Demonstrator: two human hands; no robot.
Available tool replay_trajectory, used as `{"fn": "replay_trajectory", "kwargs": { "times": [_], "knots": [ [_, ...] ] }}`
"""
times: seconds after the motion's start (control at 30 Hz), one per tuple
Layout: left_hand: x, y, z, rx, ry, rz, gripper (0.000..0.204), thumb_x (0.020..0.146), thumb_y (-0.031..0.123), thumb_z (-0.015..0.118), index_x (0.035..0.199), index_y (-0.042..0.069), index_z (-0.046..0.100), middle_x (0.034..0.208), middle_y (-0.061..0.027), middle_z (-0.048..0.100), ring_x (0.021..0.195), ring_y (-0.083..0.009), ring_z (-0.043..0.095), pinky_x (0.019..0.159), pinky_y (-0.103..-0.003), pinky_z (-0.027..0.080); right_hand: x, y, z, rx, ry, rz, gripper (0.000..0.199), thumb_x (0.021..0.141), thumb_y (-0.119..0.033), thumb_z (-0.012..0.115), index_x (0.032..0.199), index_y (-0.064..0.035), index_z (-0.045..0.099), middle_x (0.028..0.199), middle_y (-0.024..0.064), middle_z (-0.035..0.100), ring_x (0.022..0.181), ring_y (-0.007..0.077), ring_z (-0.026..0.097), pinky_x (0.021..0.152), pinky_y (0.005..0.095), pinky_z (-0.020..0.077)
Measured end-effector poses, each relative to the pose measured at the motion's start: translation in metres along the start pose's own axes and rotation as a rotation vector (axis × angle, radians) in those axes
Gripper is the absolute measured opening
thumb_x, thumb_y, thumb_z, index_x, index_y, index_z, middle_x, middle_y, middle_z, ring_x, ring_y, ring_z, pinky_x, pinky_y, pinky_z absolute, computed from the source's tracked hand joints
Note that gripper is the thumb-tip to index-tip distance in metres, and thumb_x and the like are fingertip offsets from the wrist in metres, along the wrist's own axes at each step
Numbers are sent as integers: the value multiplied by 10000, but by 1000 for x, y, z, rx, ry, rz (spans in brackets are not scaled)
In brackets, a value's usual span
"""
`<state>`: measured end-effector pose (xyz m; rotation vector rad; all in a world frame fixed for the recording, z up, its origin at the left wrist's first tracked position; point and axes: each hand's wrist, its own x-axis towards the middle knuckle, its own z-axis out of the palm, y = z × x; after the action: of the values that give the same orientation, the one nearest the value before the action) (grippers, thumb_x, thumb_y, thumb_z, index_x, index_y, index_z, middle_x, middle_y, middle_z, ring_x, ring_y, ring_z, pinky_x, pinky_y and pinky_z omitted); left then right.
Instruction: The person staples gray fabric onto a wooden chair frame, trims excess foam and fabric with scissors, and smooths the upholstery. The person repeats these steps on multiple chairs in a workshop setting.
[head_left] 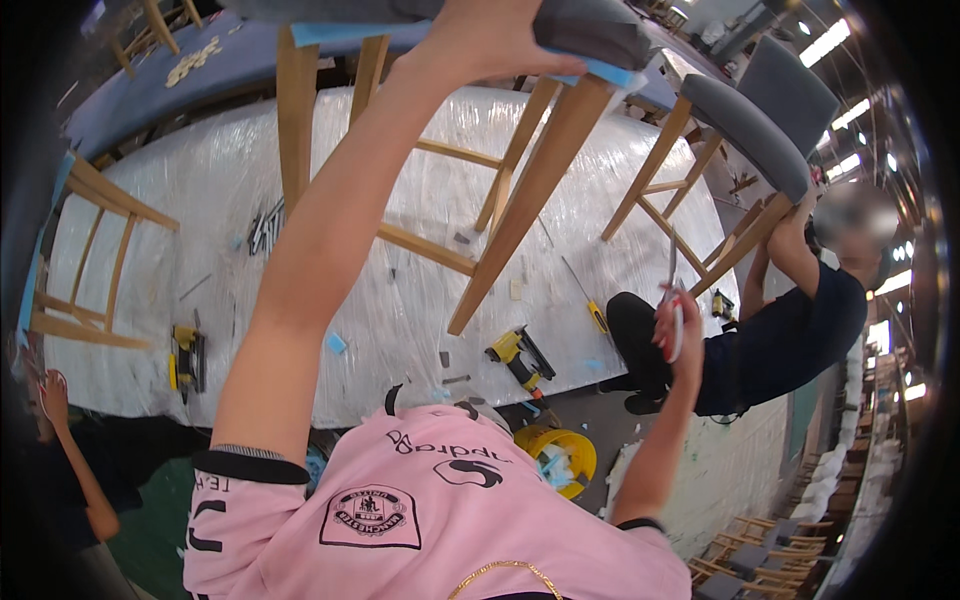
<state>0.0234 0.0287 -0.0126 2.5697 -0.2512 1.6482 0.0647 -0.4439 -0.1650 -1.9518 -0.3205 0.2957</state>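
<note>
"At the far left, anything wooden?"

"Smooth chair legs [85,333], sideways over a worktop [390,355] wrapped in glossy, crinkled plastic. Next, a yellow-and-black staple gun [182,360]."

"And in the middle?"

"A chair [530,205], legs down on the worktop: squared, tapered pale wood, thin crossbars, padded seat [605,32] in dark grey cloth, blue strips [360,32] along its edge. Against that edge, left hand [490,45] with thumb spread; cannot tell the fingers' grip, cut off above."

"Farther right?"

"A second staple gun [511,348], then a round yellow bucket [583,455]. Right hand [685,322] closed around red-handled scissors [673,345], metal blades upward."
</note>
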Motion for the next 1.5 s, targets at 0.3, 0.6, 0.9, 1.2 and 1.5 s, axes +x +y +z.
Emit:
{"fn": "replay_trajectory", "kwargs": {
  "times": [0.3,0.6,0.9,1.2,1.5],
  "knots": [
    [-10,17,-20,-27,-45,-16,958,662,541,864,1430,133,461,1409,-166,439,1404,-376,329,1210,-534,193,59,-229,-2,-675,-518,-427,731,874,-618,708,1278,-13,628,911,45,600,746,127,565,728,320,490],
    [-14,23,-28,-29,-92,-53,956,679,516,866,1446,134,442,1425,-171,424,1420,-379,312,1214,-540,183,93,-244,-2,-801,-535,-443,808,829,-732,691,1255,-46,675,911,62,625,766,137,620,633,281,493],
    [-16,24,-30,-23,-122,-70,964,698,524,855,1465,122,433,1452,-187,403,1440,-381,288,1227,-540,157,99,-254,11,-814,-521,-461,844,794,-760,706,1264,-59,693,914,58,655,784,145,619,676,293,494],
    [-20,23,-27,-31,-62,-40,970,683,532,865,1454,118,447,1453,-180,404,1433,-386,301,1221,-540,172,106,-262,11,-823,-551,-507,717,824,-623,762,1244,-44,719,1062,74,732,781,124,603,724,283,491],
    [-20,19,-25,11,-68,-30,982,678,510,879,1456,104,438,1447,-179,400,1434,-385,292,1218,-542,176,99,-269,24,-856,-527,-470,713,827,-641,762,1226,-50,736,1041,53,743,774,101,587,710,258,510]
  ]
}}
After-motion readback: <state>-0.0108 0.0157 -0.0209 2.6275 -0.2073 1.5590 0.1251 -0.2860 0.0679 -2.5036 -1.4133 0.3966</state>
